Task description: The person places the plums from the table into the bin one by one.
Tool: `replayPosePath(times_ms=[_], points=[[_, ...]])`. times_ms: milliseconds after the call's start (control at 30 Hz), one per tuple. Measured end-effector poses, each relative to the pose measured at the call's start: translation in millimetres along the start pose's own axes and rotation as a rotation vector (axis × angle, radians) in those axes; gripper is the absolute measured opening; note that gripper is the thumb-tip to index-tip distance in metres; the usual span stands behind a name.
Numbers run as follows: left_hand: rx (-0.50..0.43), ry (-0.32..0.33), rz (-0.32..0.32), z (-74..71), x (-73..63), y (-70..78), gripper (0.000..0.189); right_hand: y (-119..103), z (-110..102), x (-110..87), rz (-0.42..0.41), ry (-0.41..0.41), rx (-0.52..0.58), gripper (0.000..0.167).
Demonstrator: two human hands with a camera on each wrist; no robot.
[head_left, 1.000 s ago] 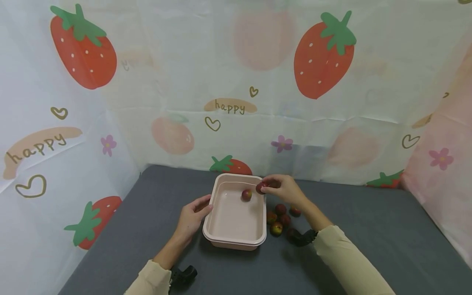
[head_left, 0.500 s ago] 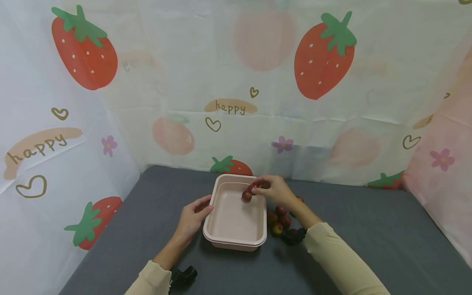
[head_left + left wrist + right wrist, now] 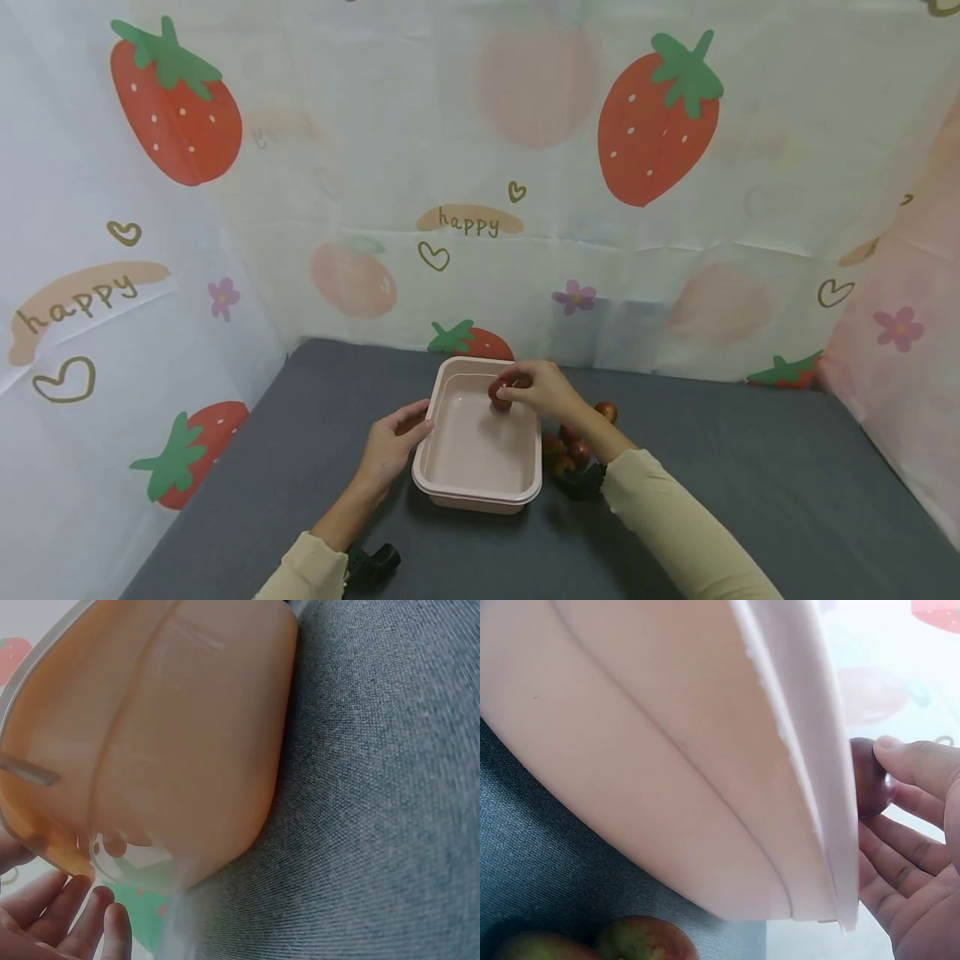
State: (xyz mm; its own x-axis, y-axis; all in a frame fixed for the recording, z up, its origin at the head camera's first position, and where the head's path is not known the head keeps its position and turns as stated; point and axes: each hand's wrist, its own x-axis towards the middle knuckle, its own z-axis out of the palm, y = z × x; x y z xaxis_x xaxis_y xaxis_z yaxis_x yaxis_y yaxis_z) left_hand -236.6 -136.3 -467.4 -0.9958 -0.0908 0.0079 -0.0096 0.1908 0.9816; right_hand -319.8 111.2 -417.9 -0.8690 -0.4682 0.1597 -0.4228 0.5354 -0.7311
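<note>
My right hand (image 3: 547,390) is over the upper right part of a pale pink plastic box (image 3: 480,454). It pinches a dark red plum (image 3: 498,389) between thumb and fingers; in the right wrist view this plum (image 3: 871,780) shows past the box's rim. Another dark red shape shows just below the held plum inside the box, mostly hidden. My left hand (image 3: 393,433) is at the box's left side, its fingertips against the rim. In the left wrist view the loosely extended fingers (image 3: 56,911) lie beside the box wall (image 3: 187,735).
Several red and yellow-green plums (image 3: 579,452) lie on the grey cloth (image 3: 712,467) right of the box, partly behind the right wrist's black camera mount (image 3: 581,483). One plum (image 3: 606,411) sits farther back. A strawberry-print curtain (image 3: 480,283) stands behind.
My right hand has carried the plum leftward from above the box's right rim to inside the box, over the plum lying there. My left hand has stayed at the box's left side.
</note>
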Motion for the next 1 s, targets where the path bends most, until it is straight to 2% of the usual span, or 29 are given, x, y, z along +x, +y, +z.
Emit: replayPosePath(times_ms=[200,633,1000], points=[[0.008,0.001,0.007,-0.7,0.1,-0.4,0.044,0,6,4.9,0.001,-0.006,-0.051,0.033],[0.008,0.006,-0.001,-0.6,0.9,-2.5,0.044,1,17,10.0,0.003,-0.016,-0.034,0.028],[0.001,0.011,0.006,-0.2,1.6,-1.4,0.042,0,19,12.6,0.014,-0.017,-0.086,0.028]])
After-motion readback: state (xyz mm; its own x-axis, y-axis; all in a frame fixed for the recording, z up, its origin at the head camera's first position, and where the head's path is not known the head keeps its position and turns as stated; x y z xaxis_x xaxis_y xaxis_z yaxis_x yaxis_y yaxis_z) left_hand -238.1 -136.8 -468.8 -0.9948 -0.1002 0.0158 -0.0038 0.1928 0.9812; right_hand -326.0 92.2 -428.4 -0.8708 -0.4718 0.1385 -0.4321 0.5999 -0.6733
